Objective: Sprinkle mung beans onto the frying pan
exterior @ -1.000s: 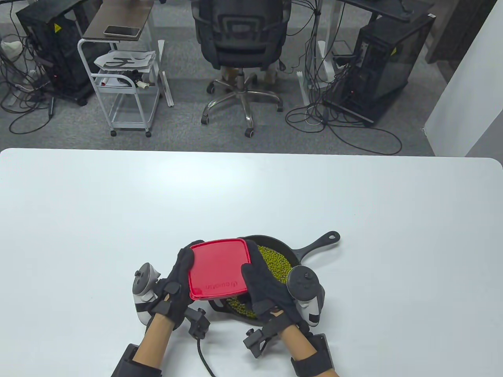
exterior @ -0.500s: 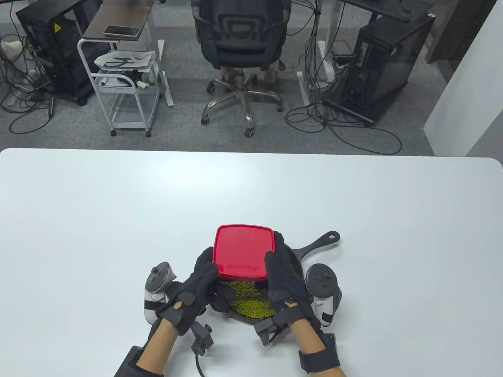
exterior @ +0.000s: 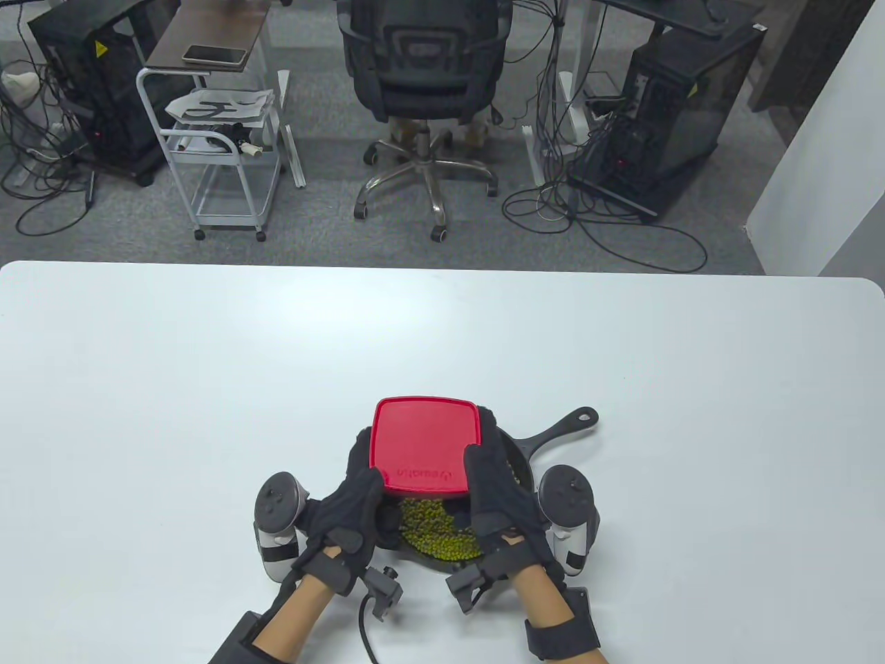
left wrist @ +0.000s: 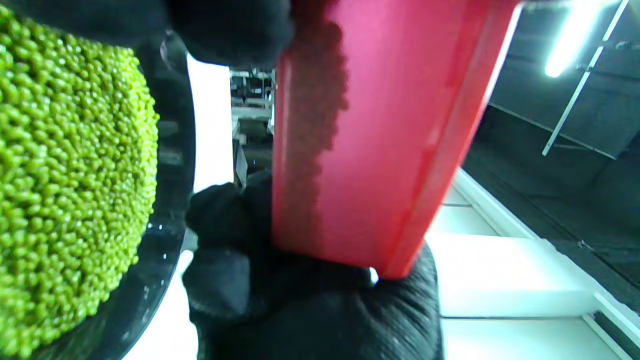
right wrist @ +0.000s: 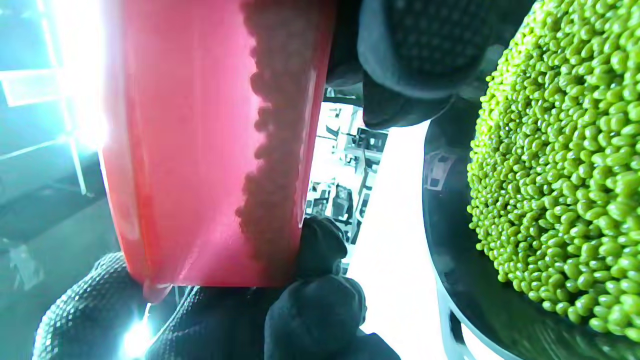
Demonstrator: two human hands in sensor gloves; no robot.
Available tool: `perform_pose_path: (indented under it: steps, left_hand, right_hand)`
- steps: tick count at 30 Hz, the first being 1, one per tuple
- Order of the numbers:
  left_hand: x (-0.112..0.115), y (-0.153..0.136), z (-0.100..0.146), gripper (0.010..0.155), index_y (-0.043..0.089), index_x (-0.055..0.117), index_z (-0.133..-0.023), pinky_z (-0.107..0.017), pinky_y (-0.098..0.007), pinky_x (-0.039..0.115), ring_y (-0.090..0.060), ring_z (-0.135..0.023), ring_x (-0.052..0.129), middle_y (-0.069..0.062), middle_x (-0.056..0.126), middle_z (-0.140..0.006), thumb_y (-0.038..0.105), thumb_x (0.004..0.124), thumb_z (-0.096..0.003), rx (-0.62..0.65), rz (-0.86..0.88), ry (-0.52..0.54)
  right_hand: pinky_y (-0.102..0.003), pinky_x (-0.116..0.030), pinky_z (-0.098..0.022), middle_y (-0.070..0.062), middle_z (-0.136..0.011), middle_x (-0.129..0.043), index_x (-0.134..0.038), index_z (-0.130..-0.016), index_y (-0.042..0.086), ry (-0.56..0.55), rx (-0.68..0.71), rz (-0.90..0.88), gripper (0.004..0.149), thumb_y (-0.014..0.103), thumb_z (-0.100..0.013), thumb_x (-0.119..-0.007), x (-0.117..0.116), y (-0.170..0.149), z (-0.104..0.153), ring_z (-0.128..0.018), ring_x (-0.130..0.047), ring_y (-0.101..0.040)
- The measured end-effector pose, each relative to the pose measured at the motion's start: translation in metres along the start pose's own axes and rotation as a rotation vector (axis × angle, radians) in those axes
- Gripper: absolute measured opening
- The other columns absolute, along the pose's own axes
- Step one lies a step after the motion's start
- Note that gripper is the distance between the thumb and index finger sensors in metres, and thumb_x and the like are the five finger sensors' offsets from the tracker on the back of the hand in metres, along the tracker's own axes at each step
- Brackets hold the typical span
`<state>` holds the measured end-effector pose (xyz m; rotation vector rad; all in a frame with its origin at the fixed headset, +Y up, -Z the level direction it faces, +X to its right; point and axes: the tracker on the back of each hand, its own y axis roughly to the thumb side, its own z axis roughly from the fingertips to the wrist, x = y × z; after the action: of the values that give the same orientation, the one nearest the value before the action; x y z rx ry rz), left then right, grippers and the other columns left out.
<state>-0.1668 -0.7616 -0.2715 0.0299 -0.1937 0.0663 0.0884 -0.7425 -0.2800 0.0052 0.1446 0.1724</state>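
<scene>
Table view, lower centre: left hand (exterior: pixel 349 508) and right hand (exterior: pixel 498 494) grip opposite sides of the upturned red container (exterior: pixel 423 446), fingers wrapped on it, above the frying pan (exterior: pixel 553 432) holding mung beans (exterior: pixel 432 529).

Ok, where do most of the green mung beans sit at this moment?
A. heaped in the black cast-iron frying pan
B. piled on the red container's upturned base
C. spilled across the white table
A: the green mung beans lie heaped in the black cast-iron frying pan, below the red plastic container that the left hand and right hand hold tipped over it.
</scene>
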Motion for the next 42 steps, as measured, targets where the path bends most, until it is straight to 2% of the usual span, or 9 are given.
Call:
perform_pose_path:
  steps: [7,9,12,14,25,29,33,36,42]
  left_hand:
    - [-0.001,-0.001,0.002,0.088,0.027,0.033,-0.109,-0.016,-0.037,0.088,-0.018,-0.031,0.092,-0.016,0.077,-0.077,0.076,0.056,-0.0406,0.024,-0.014,0.049]
    - [0.001,0.000,0.004,0.087,0.026,0.037,-0.109,-0.012,-0.036,0.088,-0.016,-0.026,0.092,-0.016,0.080,-0.073,0.077,0.056,-0.0398,0.043,-0.043,0.124]
    - [0.001,0.000,0.002,0.087,0.026,0.033,-0.110,-0.017,-0.039,0.088,-0.019,-0.031,0.091,-0.017,0.077,-0.077,0.076,0.056,-0.0417,0.054,-0.010,0.060]
    - [0.002,-0.001,0.004,0.088,0.027,0.034,-0.110,-0.017,-0.037,0.088,-0.017,-0.030,0.091,-0.015,0.078,-0.076,0.077,0.055,-0.0411,0.044,-0.033,0.101]
    - [-0.004,-0.001,0.002,0.087,0.028,0.034,-0.111,-0.021,-0.040,0.087,-0.021,-0.035,0.091,-0.016,0.076,-0.080,0.077,0.056,-0.0421,-0.001,0.007,0.075]
    - [-0.010,0.003,0.003,0.086,0.029,0.036,-0.112,-0.022,-0.041,0.086,-0.023,-0.037,0.091,-0.017,0.075,-0.081,0.076,0.056,-0.0432,-0.015,0.019,0.091]
    - [-0.024,0.011,0.003,0.085,0.029,0.040,-0.112,-0.023,-0.041,0.086,-0.024,-0.038,0.091,-0.017,0.075,-0.082,0.077,0.056,-0.0440,-0.006,0.038,0.125]
    - [-0.043,0.023,0.003,0.084,0.030,0.041,-0.113,-0.025,-0.043,0.086,-0.026,-0.040,0.090,-0.017,0.074,-0.084,0.076,0.057,-0.0444,-0.006,0.085,0.156]
    - [-0.099,0.037,0.010,0.083,0.030,0.041,-0.113,-0.028,-0.043,0.085,-0.028,-0.045,0.089,-0.017,0.073,-0.088,0.075,0.056,-0.0454,-0.016,0.043,0.242]
  right_hand:
    - [-0.031,-0.084,-0.031,-0.021,-0.079,-0.078,-0.023,-0.117,0.035,0.013,0.008,0.000,0.068,0.065,-0.062,-0.048,-0.001,0.001,0.000,-0.053,-0.091,-0.041]
    - [-0.031,-0.083,-0.031,-0.021,-0.080,-0.077,-0.023,-0.117,0.035,0.016,0.006,-0.019,0.068,0.065,-0.061,-0.049,-0.003,0.002,0.001,-0.053,-0.090,-0.042]
    - [-0.031,-0.083,-0.031,-0.021,-0.080,-0.077,-0.022,-0.117,0.036,0.020,0.010,-0.013,0.068,0.065,-0.061,-0.048,-0.001,0.003,0.000,-0.054,-0.090,-0.042]
    - [-0.031,-0.084,-0.031,-0.020,-0.080,-0.077,-0.022,-0.117,0.035,0.017,0.007,0.002,0.068,0.065,-0.061,-0.048,-0.001,0.002,0.000,-0.054,-0.091,-0.041]
    - [-0.033,-0.083,-0.034,-0.017,-0.084,-0.078,-0.021,-0.116,0.039,0.037,0.005,0.002,0.071,0.069,-0.059,-0.051,-0.003,0.000,-0.001,-0.058,-0.089,-0.043]
    - [-0.036,-0.082,-0.038,-0.017,-0.092,-0.076,-0.019,-0.116,0.037,0.094,0.016,-0.010,0.075,0.072,-0.058,-0.050,-0.004,0.001,-0.002,-0.062,-0.086,-0.046]
    - [-0.038,-0.082,-0.040,-0.018,-0.095,-0.073,-0.023,-0.117,0.037,0.105,0.023,-0.021,0.071,0.069,-0.058,-0.050,-0.003,0.002,-0.001,-0.065,-0.084,-0.048]
    - [-0.039,-0.081,-0.041,-0.019,-0.097,-0.072,-0.024,-0.117,0.037,0.103,0.034,-0.018,0.071,0.069,-0.059,-0.050,0.000,0.003,-0.001,-0.066,-0.083,-0.048]
    - [-0.040,-0.081,-0.042,-0.019,-0.097,-0.072,-0.023,-0.117,0.035,0.098,0.028,-0.032,0.072,0.067,-0.059,-0.050,0.005,0.002,-0.002,-0.067,-0.082,-0.049]
